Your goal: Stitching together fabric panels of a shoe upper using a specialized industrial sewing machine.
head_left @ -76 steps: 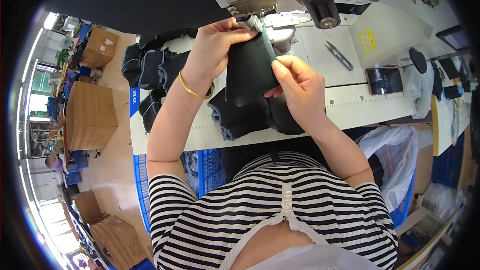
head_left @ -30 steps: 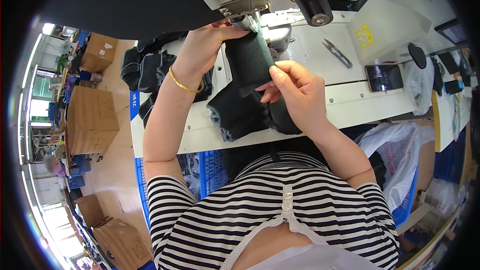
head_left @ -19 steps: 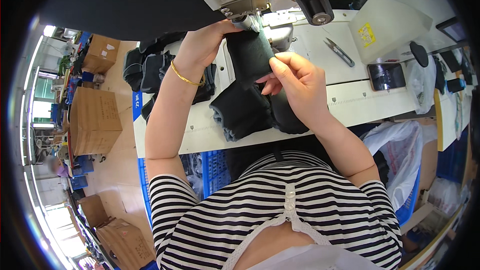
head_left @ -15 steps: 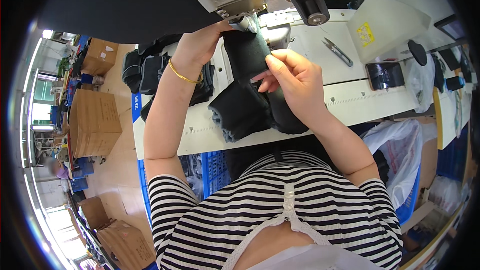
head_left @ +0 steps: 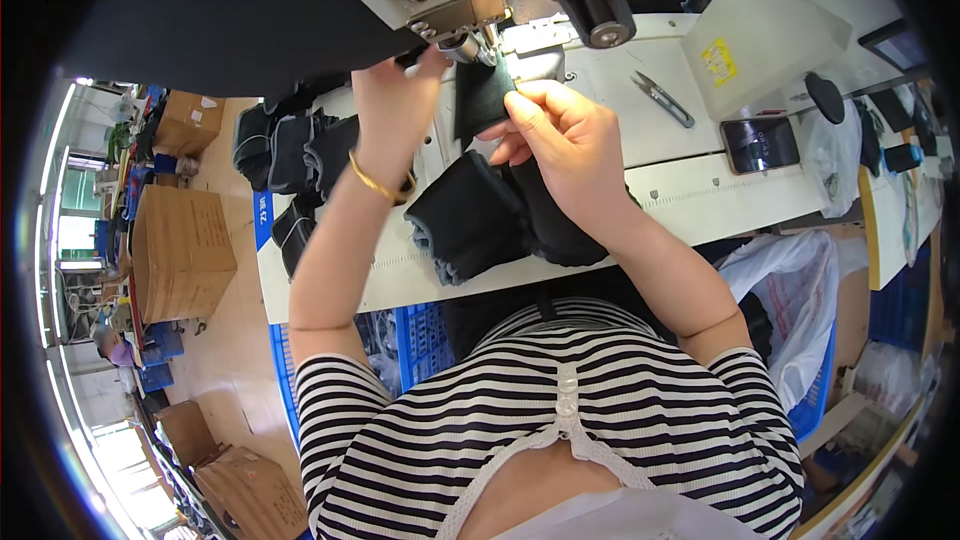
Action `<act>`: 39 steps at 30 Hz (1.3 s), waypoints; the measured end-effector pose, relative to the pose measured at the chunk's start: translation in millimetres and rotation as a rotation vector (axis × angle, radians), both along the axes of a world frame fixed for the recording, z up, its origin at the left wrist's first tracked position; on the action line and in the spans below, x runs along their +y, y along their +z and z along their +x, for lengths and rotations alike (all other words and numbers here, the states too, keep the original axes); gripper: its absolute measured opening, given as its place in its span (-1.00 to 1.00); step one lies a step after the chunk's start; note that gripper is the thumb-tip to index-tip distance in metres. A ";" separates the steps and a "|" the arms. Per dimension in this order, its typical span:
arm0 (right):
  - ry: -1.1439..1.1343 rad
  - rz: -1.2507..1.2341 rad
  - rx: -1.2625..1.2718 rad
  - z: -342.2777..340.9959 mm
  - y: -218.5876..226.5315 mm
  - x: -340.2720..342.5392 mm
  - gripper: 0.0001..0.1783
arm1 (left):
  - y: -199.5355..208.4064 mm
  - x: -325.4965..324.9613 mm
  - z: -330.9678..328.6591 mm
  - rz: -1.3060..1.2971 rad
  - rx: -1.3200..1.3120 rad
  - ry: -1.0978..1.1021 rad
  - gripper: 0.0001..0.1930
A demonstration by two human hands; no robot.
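A dark piece of cloth [head_left: 482, 100] lies under the foot of a sewing machine [head_left: 455, 15]. My right hand [head_left: 565, 135] pinches its right edge between thumb and fingers. My left hand [head_left: 390, 105], a gold bangle on its wrist, is on the left of the cloth beside the machine head. Its fingers are blurred and partly hidden, so I cannot make out their grip. Just below the cloth, a stack of folded dark pieces [head_left: 468, 215] with grey edges lies at the table's front, with another dark stack [head_left: 555, 215] at its right.
Tied dark bundles [head_left: 290, 155] lie at the table's left. Thread snips [head_left: 662, 100] and a phone [head_left: 760, 145] rest on the right of the white table [head_left: 690, 190]. A black panel [head_left: 230, 20] covers the upper left. Below stand blue crates [head_left: 425, 340] and a white plastic bag [head_left: 790, 290].
My left hand has shifted left, away from the cloth, and is blurred. The cloth shows narrower, with my right hand still pinching it. The whole view has shifted slightly.
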State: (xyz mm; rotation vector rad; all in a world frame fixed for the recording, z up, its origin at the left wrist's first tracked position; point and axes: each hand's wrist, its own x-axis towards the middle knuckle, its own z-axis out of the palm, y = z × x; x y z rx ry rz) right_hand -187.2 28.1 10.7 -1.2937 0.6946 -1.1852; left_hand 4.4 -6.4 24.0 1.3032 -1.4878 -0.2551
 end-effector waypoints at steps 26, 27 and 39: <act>-0.048 -0.276 0.172 -18.0 -5.6 -4.9 -0.80 | -0.7 57.2 -48.2 -0.542 -0.587 -0.052 -0.72; -0.049 -0.276 0.172 -17.9 -5.2 -4.9 -0.80 | -0.7 57.1 -47.5 -0.543 -0.587 -0.052 -0.72; -0.073 -0.216 0.112 -12.5 -4.1 -3.5 -0.79 | -1.5 52.4 -42.2 -0.655 -0.685 -0.098 -0.68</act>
